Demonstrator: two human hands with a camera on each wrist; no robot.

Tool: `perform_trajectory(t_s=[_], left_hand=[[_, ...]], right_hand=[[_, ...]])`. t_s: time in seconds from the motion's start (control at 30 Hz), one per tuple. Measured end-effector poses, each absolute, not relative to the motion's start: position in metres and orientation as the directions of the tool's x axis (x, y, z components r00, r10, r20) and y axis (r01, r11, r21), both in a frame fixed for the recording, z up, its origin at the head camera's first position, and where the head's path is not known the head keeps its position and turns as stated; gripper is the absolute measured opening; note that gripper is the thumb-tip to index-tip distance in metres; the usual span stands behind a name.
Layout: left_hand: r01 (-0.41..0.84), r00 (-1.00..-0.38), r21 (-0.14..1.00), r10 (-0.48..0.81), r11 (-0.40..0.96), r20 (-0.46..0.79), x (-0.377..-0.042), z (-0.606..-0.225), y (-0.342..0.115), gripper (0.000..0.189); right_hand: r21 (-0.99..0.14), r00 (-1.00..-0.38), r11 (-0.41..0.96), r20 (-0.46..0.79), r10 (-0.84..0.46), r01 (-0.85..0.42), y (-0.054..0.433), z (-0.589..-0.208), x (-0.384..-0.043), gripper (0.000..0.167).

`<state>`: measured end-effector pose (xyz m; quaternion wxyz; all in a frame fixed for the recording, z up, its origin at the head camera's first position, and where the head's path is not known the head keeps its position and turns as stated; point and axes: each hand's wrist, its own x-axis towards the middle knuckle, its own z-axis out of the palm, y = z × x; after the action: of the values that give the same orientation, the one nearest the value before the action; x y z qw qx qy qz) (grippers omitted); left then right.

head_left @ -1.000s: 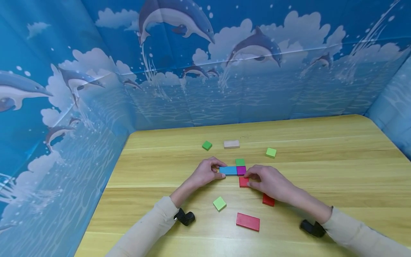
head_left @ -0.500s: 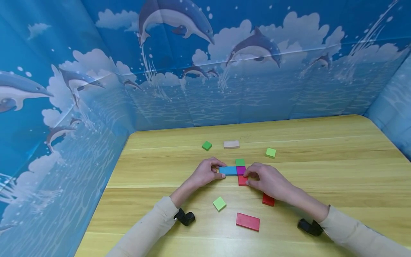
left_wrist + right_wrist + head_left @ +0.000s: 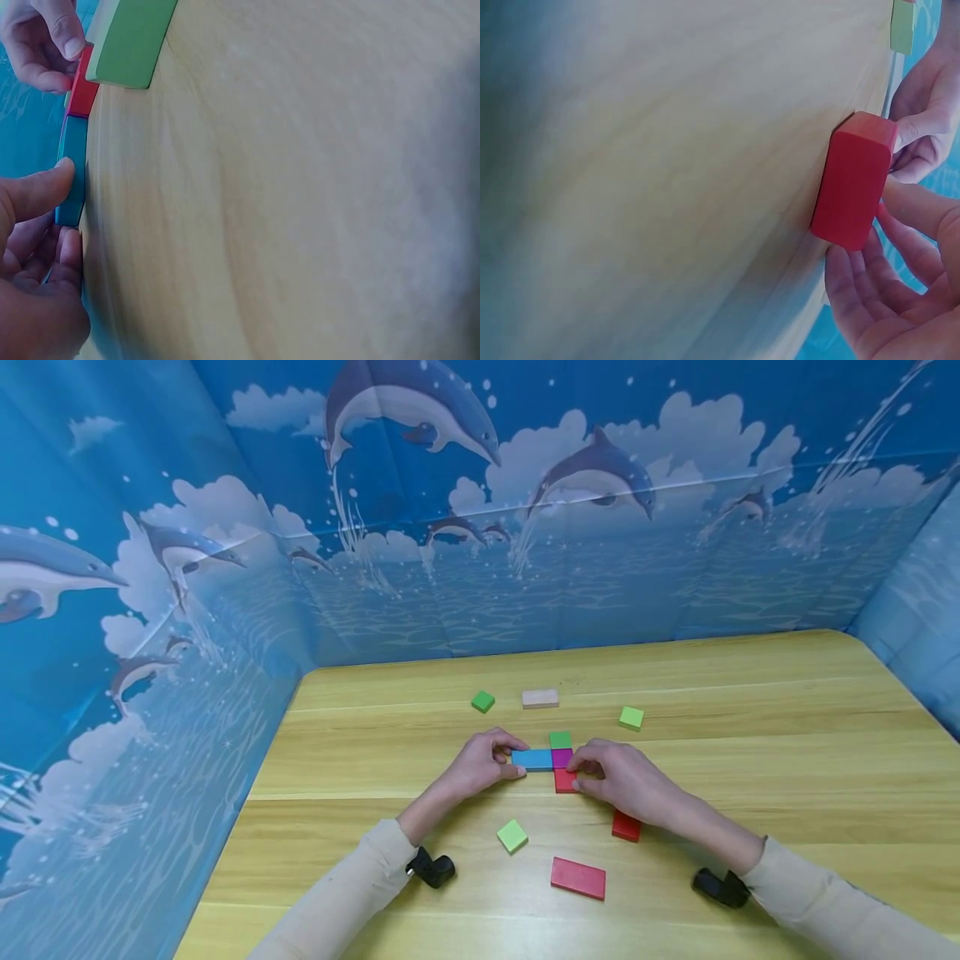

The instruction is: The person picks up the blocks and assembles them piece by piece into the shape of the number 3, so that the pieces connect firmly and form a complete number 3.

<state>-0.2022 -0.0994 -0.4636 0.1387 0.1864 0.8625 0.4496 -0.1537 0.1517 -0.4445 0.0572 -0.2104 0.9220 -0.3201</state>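
Note:
A blue rectangular block (image 3: 532,760) lies flat on the table, and my left hand (image 3: 480,766) pinches its left end between thumb and fingers. Against its right end sits a purple square block (image 3: 562,758), with a green square block (image 3: 560,740) on the far side of the purple one. On the near side is a red block (image 3: 565,781), lined up with the purple block; my right hand (image 3: 626,783) pinches its right side. In the left wrist view the blue block (image 3: 73,165) and the red block (image 3: 85,86) stand end to end, thumbs on both.
A second red block (image 3: 626,827) lies beneath my right wrist. Nearer are a light green block (image 3: 513,837) and a long pinkish-red block (image 3: 578,878). Farther back lie a green block (image 3: 483,701), a pale block (image 3: 540,698) and another light green block (image 3: 632,718).
My right hand has slid the red block slightly left and away from me, closing the gap to the purple block. The left hand keeps still on the blue block.

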Motion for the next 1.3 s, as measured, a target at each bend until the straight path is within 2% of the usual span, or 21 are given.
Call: perform_trajectory(t_s=[0.43, 0.8, 1.07, 1.3], left_hand=[[0.193, -0.890, 0.833, 0.450, 0.519, -0.074, -0.202, -0.463, -0.099, 0.028], [0.169, -0.892, 0.841, 0.443, 0.514, -0.092, -0.201, -0.462, -0.097, 0.028], [0.171, -0.896, 0.835, 0.436, 0.523, -0.090, -0.201, -0.459, -0.098, 0.028], [0.172, -0.895, 0.834, 0.437, 0.525, -0.091, -0.202, -0.459, -0.097, 0.028]], right_hand=[[-0.620, -0.903, 0.704, 0.020, -0.428, -0.347, 0.153, -0.444, -0.156, 0.022], [-0.667, -0.913, 0.683, -0.012, -0.409, -0.297, 0.163, -0.442, -0.151, 0.021], [-0.708, -0.882, 0.633, -0.031, -0.469, -0.312, 0.176, -0.438, -0.144, 0.030], [-0.675, -0.868, 0.657, -0.050, -0.494, -0.336, 0.191, -0.435, -0.133, 0.032]])
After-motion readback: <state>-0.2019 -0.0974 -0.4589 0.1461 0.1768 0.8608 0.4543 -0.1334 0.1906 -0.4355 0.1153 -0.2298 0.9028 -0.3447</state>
